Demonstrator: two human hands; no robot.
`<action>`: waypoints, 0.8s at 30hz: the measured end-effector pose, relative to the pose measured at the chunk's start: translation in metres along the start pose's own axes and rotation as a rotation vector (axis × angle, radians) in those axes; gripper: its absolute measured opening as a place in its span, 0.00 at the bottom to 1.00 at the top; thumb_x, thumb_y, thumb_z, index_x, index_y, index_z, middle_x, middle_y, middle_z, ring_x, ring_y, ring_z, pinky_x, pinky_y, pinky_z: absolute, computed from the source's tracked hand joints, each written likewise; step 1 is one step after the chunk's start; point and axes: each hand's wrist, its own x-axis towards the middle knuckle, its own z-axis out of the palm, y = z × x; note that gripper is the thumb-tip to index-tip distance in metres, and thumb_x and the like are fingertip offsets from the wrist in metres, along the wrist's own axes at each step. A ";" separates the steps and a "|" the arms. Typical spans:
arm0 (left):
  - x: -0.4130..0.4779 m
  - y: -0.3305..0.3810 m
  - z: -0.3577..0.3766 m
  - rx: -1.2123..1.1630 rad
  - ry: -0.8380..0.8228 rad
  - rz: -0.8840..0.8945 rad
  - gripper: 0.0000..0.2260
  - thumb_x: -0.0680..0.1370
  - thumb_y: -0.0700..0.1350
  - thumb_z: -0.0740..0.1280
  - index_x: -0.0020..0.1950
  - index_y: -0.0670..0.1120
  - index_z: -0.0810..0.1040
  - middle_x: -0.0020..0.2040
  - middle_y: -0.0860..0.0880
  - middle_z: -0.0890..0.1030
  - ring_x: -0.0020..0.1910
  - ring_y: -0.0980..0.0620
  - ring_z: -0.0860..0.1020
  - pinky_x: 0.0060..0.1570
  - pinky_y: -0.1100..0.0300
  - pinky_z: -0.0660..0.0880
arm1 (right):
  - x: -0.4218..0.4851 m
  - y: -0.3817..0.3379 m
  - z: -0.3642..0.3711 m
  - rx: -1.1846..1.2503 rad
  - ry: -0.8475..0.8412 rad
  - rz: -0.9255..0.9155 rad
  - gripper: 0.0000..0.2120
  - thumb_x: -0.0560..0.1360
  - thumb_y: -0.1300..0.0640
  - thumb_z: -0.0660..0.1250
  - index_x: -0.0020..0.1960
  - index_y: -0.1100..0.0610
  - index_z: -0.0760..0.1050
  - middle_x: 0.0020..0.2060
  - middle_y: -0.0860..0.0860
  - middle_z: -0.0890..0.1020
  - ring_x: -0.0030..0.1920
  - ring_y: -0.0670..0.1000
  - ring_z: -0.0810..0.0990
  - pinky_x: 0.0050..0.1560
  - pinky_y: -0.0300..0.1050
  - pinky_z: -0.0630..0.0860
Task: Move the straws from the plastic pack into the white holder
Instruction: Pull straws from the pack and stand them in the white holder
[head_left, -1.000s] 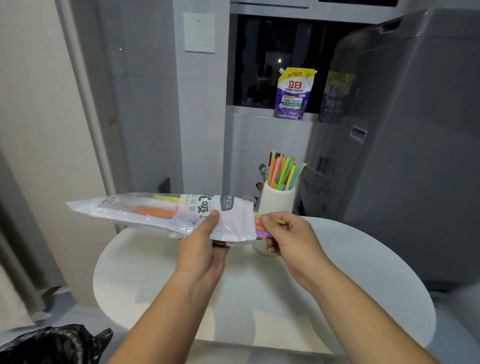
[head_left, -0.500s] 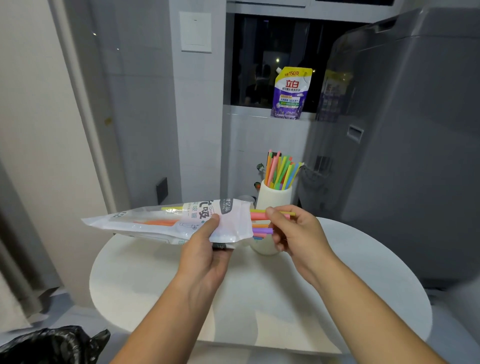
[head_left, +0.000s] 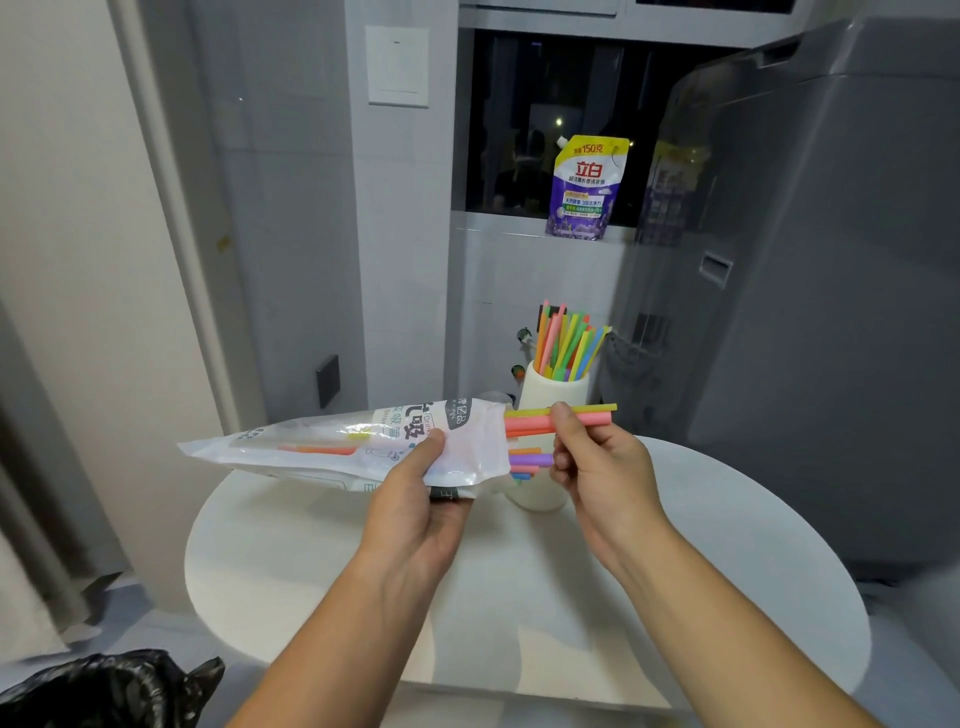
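Note:
My left hand (head_left: 415, 499) grips the clear plastic pack (head_left: 332, 441) near its open right end, holding it level above the round white table (head_left: 727, 571). My right hand (head_left: 592, 462) pinches a pink and a yellow straw (head_left: 530, 422) that stick partly out of the pack's mouth. More straw ends, purple, orange and blue (head_left: 530, 460), poke out below them. Behind my hands stands the white holder (head_left: 545, 387), upright, with several coloured straws (head_left: 569, 345) in it.
A large grey appliance (head_left: 831, 286) stands at the right, close to the table. A purple refill pouch (head_left: 584, 189) sits on the window ledge behind the holder. A black plastic bag (head_left: 104, 691) lies on the floor at the lower left.
My right hand has drawn the pink and yellow straws farther out of the pack to the right. The pack's left end has dropped a little while the left hand stays put.

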 end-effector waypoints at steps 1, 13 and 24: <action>-0.001 0.000 0.000 -0.006 0.006 -0.002 0.18 0.80 0.34 0.67 0.70 0.41 0.75 0.49 0.43 0.87 0.38 0.49 0.88 0.31 0.55 0.83 | 0.000 0.000 0.000 -0.017 0.016 -0.013 0.14 0.78 0.55 0.71 0.37 0.61 0.77 0.25 0.50 0.73 0.29 0.48 0.70 0.38 0.47 0.71; -0.005 -0.004 0.003 -0.022 -0.002 -0.032 0.16 0.81 0.34 0.66 0.69 0.40 0.76 0.41 0.44 0.88 0.36 0.49 0.88 0.29 0.57 0.82 | -0.001 -0.007 0.005 0.276 -0.003 0.170 0.03 0.78 0.60 0.69 0.47 0.59 0.80 0.32 0.49 0.83 0.33 0.45 0.81 0.35 0.38 0.80; 0.000 0.003 -0.001 -0.073 0.004 -0.042 0.16 0.81 0.35 0.67 0.69 0.40 0.76 0.41 0.43 0.88 0.36 0.47 0.88 0.29 0.54 0.82 | 0.011 -0.038 -0.011 0.093 0.000 -0.063 0.07 0.78 0.61 0.69 0.43 0.63 0.80 0.28 0.51 0.80 0.29 0.46 0.79 0.36 0.38 0.80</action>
